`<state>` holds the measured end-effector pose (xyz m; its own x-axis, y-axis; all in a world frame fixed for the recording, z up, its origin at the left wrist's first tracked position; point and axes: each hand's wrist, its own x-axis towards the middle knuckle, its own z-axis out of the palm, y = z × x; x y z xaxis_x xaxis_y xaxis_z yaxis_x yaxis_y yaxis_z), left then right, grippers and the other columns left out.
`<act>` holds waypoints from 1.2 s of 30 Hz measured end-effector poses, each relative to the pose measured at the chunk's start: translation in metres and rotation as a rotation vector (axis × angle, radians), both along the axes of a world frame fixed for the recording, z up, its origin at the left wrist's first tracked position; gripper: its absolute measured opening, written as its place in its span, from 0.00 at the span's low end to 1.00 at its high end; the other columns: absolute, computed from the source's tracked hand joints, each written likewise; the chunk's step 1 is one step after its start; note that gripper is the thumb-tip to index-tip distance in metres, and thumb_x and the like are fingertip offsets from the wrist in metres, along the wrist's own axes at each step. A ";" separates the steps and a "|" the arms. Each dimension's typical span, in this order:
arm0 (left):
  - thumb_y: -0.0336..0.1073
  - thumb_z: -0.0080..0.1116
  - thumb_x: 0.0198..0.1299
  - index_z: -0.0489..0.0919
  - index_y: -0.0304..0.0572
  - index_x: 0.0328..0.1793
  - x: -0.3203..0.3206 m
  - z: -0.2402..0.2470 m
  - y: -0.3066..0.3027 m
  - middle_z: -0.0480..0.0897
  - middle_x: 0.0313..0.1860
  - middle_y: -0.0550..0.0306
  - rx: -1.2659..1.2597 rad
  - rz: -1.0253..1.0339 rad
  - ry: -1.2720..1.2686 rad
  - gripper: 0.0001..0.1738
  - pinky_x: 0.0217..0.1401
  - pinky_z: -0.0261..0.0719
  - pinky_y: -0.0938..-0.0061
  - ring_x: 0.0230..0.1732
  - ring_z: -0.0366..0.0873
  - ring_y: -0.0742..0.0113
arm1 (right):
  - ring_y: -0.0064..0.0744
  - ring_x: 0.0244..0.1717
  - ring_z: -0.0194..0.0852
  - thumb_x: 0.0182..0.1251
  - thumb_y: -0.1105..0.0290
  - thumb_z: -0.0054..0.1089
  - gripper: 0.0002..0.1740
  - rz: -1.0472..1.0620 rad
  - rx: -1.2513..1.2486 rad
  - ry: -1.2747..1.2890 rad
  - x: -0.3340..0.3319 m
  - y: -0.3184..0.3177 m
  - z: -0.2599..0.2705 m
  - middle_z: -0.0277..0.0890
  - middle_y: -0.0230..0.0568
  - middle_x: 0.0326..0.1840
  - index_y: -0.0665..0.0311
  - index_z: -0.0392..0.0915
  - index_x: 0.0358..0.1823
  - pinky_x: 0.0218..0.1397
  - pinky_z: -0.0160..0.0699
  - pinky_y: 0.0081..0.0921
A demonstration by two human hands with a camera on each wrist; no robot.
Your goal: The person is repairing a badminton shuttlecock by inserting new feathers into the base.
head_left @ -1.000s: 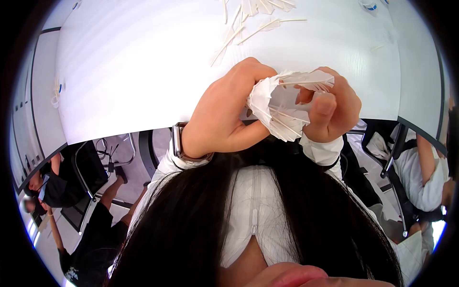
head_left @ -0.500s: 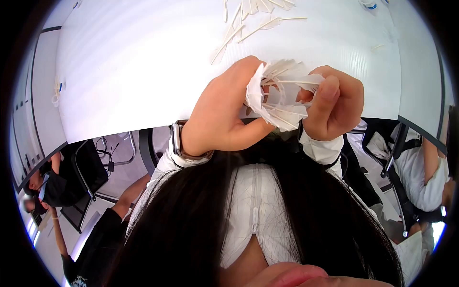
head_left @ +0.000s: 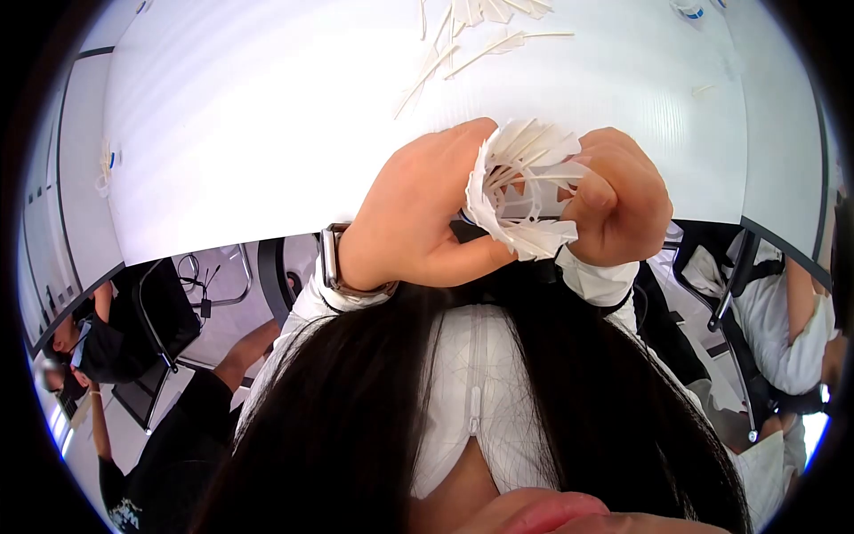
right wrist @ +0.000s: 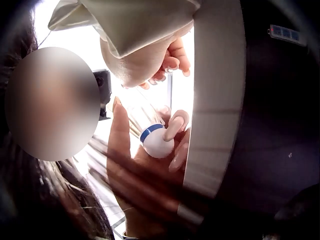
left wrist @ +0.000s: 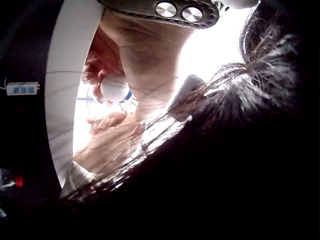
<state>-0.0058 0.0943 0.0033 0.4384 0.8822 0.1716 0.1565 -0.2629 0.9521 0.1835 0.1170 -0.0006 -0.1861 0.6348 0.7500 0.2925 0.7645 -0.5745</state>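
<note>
A white feather shuttlecock [head_left: 544,240] lies between the two hands over the table's near edge, its open skirt facing right and partly up in the head view. The left hand [head_left: 427,214] grips it around the base end. In the right wrist view the rounded white cork [right wrist: 159,146] with its blue band [right wrist: 151,131] sits among the left hand's curled fingers. At the skirt's open end, the right hand [head_left: 625,200] pinches a feather [head_left: 556,173] between thumb and curled fingers. Those fingertips are partly hidden behind the thumb.
Several loose white feathers [head_left: 485,46] lie on the white table [head_left: 267,116] beyond the hands. A small white and blue round item [head_left: 688,11] stands at the far right, another blue and white item [head_left: 108,162] at the left edge. Seated people [head_left: 191,427] flank both sides.
The shuttlecock has turned in the left hand, so more of the skirt's inside and its quills show. The right hand's thumb and fingers have shifted at the feather tips. The table feathers lie unchanged.
</note>
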 end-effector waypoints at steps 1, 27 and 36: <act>0.47 0.68 0.47 0.75 0.36 0.50 -0.002 0.001 0.001 0.77 0.37 0.49 -0.001 -0.017 0.027 0.29 0.36 0.73 0.63 0.34 0.76 0.48 | 0.34 0.15 0.62 0.60 0.73 0.69 0.10 0.012 -0.032 -0.026 0.004 -0.001 0.002 0.69 0.37 0.17 0.66 0.75 0.35 0.20 0.60 0.27; 0.54 0.68 0.52 0.72 0.41 0.49 -0.001 0.001 0.006 0.77 0.39 0.52 0.108 -0.086 0.162 0.29 0.38 0.71 0.62 0.36 0.76 0.49 | 0.31 0.15 0.62 0.62 0.76 0.66 0.07 0.001 -0.051 0.090 -0.003 -0.002 -0.004 0.70 0.35 0.18 0.66 0.74 0.35 0.20 0.61 0.24; 0.55 0.68 0.53 0.72 0.38 0.52 -0.003 -0.001 0.004 0.76 0.41 0.51 0.101 -0.085 0.179 0.32 0.39 0.72 0.62 0.36 0.75 0.48 | 0.28 0.13 0.61 0.61 0.76 0.68 0.08 -0.003 -0.057 0.112 -0.005 -0.001 -0.003 0.71 0.34 0.17 0.65 0.75 0.34 0.19 0.60 0.23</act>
